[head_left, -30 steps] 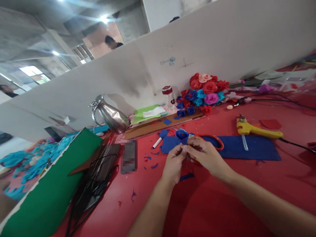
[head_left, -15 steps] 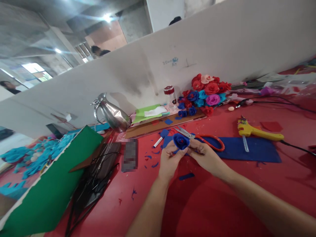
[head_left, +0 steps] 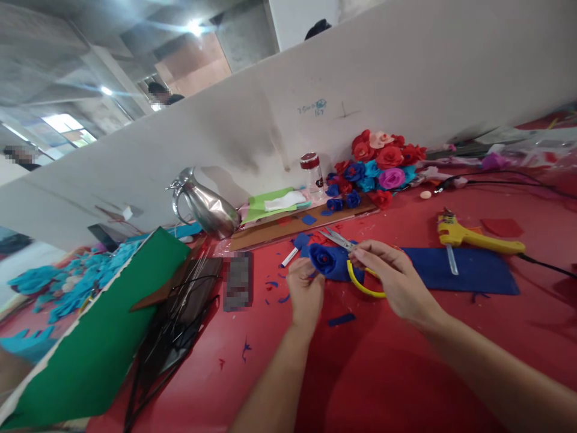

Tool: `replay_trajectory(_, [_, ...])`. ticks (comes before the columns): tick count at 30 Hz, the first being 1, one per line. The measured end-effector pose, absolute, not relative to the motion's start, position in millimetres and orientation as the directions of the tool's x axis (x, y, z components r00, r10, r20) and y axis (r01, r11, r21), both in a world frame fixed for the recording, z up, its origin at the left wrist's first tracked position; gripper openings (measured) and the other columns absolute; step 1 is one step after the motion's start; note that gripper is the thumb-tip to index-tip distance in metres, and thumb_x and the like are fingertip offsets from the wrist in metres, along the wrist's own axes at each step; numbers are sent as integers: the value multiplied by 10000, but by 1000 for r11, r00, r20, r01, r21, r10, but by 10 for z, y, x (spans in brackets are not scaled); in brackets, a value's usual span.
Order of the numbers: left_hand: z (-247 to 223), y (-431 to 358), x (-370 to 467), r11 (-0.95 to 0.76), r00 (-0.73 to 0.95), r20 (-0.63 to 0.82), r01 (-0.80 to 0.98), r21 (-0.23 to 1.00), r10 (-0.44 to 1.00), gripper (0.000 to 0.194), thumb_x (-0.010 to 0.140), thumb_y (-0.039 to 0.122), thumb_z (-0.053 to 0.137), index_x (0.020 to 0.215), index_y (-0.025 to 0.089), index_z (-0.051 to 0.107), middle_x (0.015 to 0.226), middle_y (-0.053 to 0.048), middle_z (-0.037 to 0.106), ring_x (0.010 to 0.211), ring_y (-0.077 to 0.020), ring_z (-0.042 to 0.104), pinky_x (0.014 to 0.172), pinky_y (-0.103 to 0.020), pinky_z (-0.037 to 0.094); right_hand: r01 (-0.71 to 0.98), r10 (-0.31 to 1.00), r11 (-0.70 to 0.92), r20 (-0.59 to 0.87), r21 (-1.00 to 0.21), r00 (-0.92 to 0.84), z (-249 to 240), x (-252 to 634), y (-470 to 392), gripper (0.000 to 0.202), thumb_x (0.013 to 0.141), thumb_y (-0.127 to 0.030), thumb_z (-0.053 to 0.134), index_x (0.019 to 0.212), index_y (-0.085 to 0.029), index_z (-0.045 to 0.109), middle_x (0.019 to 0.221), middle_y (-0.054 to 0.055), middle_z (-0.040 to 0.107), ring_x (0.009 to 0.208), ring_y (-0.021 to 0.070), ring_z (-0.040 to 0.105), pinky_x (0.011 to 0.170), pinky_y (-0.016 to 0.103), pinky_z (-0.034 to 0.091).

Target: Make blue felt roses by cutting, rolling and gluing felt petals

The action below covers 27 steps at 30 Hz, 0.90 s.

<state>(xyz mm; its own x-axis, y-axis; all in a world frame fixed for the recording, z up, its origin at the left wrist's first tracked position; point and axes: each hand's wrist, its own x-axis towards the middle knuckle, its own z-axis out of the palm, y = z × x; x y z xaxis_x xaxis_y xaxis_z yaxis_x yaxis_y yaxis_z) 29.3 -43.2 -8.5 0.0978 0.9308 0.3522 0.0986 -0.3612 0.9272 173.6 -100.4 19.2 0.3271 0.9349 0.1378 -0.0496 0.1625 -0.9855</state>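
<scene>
My left hand (head_left: 305,288) is closed round the base of a dark blue handmade rose (head_left: 323,258), its bloom tilted upward. The material looks like paper or foam, and some red shows at its centre. Just right of the rose, my right hand (head_left: 396,276) has its thumb and fingers closed on the scissors (head_left: 345,242) near the pivot. The blades point away to the left. A yellow handle loop (head_left: 360,288) shows below the fingers, while the hand mostly covers the other loop. Beneath the scissors lies a long blue sheet (head_left: 469,270).
A yellow glue gun (head_left: 478,237) with a cable rests on the right. Finished flowers (head_left: 383,162) and a lidded jar (head_left: 313,174) stand by the partition. Left are a metal jug (head_left: 210,207), a blurred-out dark slab (head_left: 238,281) and a green board (head_left: 99,337). Blue scraps (head_left: 341,319) lie around.
My right hand has let go of the rose and moved right onto the scissors. The rose stays in my left hand, shifted slightly left. The yellow loop now shows; the red one is mostly covered.
</scene>
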Motion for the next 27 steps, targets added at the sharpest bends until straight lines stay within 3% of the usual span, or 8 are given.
replay_trajectory(4, [-61,-463,295,-447,72,442,210,870,894,225,671,77,652,518,240,665,598,-4,626,683,-196,512,861,-355,376,0,950,178,172,-984,259,271,1736,-1046,273,797,-471,627,711,-217,574,649,-16,496,602,130,444,556,255,372])
replay_trajectory(10, [-88,-456,286,-366,24,367,151,918,930,166,623,120,681,578,277,714,683,-22,684,788,-245,528,958,-388,331,48,964,166,172,-985,202,256,1694,-1034,224,776,-422,607,700,-222,541,662,-15,500,627,137,468,573,258,383])
replay_trajectory(20, [-90,-465,258,-448,33,452,222,866,891,204,671,90,635,589,260,712,656,-5,674,715,-211,545,844,-343,381,-67,975,80,64,-995,215,298,1680,-1011,185,679,-386,585,653,-220,508,605,-45,427,547,106,357,518,256,299])
replay_trajectory(27, [-98,-449,259,-458,2,467,190,868,884,104,675,162,724,642,257,751,701,-32,691,756,-221,595,833,-350,447,-90,961,38,12,-995,276,235,1723,-948,207,672,-425,592,645,-232,523,593,-37,433,560,124,382,519,261,295])
